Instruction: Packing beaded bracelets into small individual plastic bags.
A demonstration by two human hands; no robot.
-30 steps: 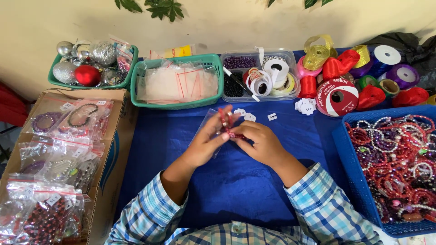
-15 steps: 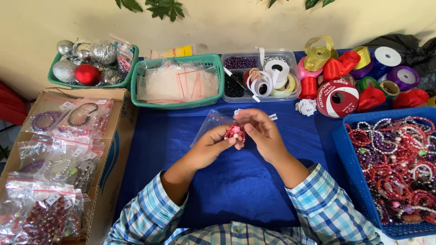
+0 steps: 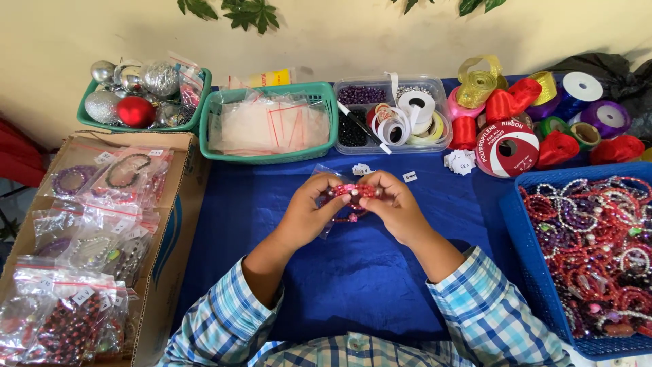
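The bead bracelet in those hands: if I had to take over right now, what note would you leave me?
Left hand: fingers pinch the left end of the pink and red bead bracelet.
Right hand: its grip is on the right end, so the bracelet is stretched between both hands above the blue cloth.
A small clear plastic bag sits under the hands; whether a hand holds it I cannot tell.
Done: packed bracelets lie in the cardboard box on the left.
Left: many loose bracelets fill the blue basket on the right; empty bags wait in the green basket.
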